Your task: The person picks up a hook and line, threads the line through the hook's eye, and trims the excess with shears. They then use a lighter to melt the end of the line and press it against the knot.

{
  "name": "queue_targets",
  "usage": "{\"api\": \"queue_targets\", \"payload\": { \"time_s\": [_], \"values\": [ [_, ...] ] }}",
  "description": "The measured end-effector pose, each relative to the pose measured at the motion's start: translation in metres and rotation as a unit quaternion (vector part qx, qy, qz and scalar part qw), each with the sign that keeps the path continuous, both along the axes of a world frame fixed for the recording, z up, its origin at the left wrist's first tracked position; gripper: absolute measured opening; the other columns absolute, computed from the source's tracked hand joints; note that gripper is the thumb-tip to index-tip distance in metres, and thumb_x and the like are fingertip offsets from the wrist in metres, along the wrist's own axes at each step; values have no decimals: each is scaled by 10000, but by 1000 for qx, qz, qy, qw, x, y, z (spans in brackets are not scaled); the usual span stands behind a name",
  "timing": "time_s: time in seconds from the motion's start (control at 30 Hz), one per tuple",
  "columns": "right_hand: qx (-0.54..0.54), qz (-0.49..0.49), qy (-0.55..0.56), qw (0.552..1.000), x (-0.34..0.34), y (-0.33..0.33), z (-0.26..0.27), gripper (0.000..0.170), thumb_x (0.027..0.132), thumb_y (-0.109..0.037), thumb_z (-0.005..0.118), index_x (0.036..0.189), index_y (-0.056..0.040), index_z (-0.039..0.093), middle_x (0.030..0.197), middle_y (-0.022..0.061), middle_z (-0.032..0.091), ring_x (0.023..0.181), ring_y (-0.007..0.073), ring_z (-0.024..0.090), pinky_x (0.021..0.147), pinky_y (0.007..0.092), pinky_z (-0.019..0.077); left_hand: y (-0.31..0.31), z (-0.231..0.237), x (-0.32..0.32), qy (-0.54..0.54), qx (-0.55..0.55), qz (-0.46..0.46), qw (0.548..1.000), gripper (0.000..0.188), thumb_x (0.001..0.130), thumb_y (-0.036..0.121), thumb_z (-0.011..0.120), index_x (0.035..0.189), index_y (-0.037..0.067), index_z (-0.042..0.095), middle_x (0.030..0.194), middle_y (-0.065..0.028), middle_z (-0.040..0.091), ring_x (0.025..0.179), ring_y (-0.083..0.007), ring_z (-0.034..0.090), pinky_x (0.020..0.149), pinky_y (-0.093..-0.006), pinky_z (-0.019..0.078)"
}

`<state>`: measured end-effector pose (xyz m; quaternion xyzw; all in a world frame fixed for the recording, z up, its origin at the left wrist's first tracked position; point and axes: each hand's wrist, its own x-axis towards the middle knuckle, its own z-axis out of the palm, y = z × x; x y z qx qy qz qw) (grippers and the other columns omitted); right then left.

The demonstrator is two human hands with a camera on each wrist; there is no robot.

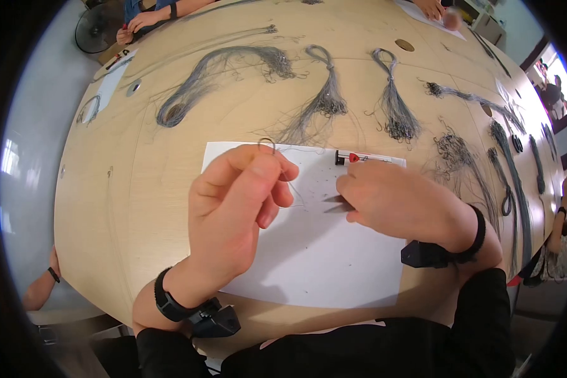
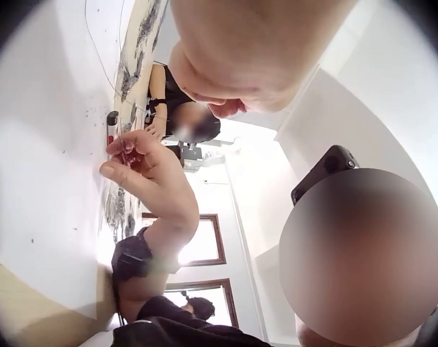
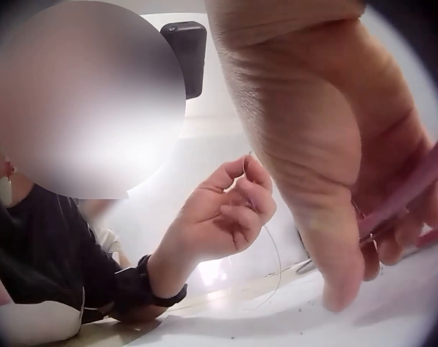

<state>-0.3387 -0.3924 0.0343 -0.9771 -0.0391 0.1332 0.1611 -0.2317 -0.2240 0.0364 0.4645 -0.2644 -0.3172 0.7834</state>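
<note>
Left fingers (image 1: 238, 159), hook (image 1: 267, 139) between tips

Head view downward, wrist views close

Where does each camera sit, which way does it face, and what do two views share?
Head: head-worn, facing forward and down at white paper on the table; left hand, right hand and black sleeves show.
Left wrist: worn on that wrist, looking past the left hand toward the right hand.
Right wrist: worn on that wrist, looking past the right hand and pink-handled tool toward the left hand.
Both wrist views share both hands and paper.
</note>
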Motion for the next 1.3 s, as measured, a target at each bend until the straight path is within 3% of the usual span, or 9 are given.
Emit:
{"api": "queue_targets", "payload": {
  "time_s": [0.27, 0.33, 0.57, 0.67, 0.77, 0.83, 0.97, 1.03, 1.3],
  "values": [
    [-7, -32, 66, 997, 5, -1, 15, 171, 687, -105, 575, 782, 27, 523, 789, 136, 505, 786, 291, 502, 698, 345, 402, -1, 4, -5, -4, 47, -8, 999, 113, 830, 143, 481, 832, 40, 528, 809, -71, 550, 605, -85, 495, 464, -179, 348],
    [-57, -13, -265, 963, 7, -7, 0, 78, 645, -39, 531, 684, 25, 511, 681, 135, 501, 683, 265, 503, 636, 328, 419, -2, 6, -7, -18, 67, -1, 998, 137, 832, 156, 461, 761, 49, 510, 796, -61, 528, 583, -93, 480, 457, -184, 338],
    [-92, -36, -227, 969, 10, -19, -15, 82, 664, -49, 518, 699, 25, 509, 694, 120, 486, 704, 250, 485, 641, 318, 408, -1, 6, -8, 0, 70, -7, 998, 137, 834, 140, 447, 760, 42, 508, 783, -71, 530, 580, -103, 482, 450, -191, 335],
    [-221, 49, -210, 951, 17, -18, -11, 70, 681, -38, 500, 728, 14, 500, 702, 118, 500, 692, 248, 501, 619, 326, 409, -1, 6, -9, -4, 68, -9, 998, 137, 834, 138, 444, 760, 42, 507, 779, -72, 529, 580, -105, 481, 446, -194, 332],
    [15, -124, -317, 940, 28, -13, -7, 87, 743, -79, 492, 770, 3, 483, 652, 88, 499, 596, 185, 492, 536, 299, 393, -1, 6, -8, -14, 63, -8, 998, 132, 836, 140, 441, 767, 49, 507, 777, -69, 529, 594, -105, 482, 451, -196, 334],
    [407, -213, -201, 865, 24, -3, 17, 220, 816, -207, 483, 793, 10, 456, 599, 37, 467, 513, 109, 423, 464, 251, 349, -1, 6, -8, -16, 57, -4, 998, 127, 838, 143, 440, 774, 56, 506, 775, -65, 529, 607, -103, 483, 459, -197, 336],
    [501, -176, -182, 827, 18, 8, 24, 345, 843, -325, 458, 766, 12, 455, 560, 1, 410, 493, 63, 350, 432, 203, 293, -3, 10, -13, -19, 84, 12, 996, 129, 847, 182, 440, 804, 75, 500, 821, -56, 533, 689, -103, 494, 515, -192, 352],
    [579, -211, -101, 781, 15, 15, 30, 448, 880, -407, 284, 785, -17, 483, 575, -4, 420, 446, 55, 332, 380, 175, 247, -3, 10, -14, -13, 87, 17, 996, 135, 850, 197, 441, 811, 80, 496, 842, -53, 534, 715, -103, 496, 533, -190, 357],
    [610, -225, -36, 759, 14, 18, 21, 612, 837, -561, 200, 630, -51, 469, 481, -7, 384, 419, 71, 309, 379, 200, 228, -2, 11, -14, -18, 95, -32, 995, 155, 851, 224, 448, 797, 83, 482, 869, -54, 531, 727, -105, 499, 542, -188, 363]
  ]
}}
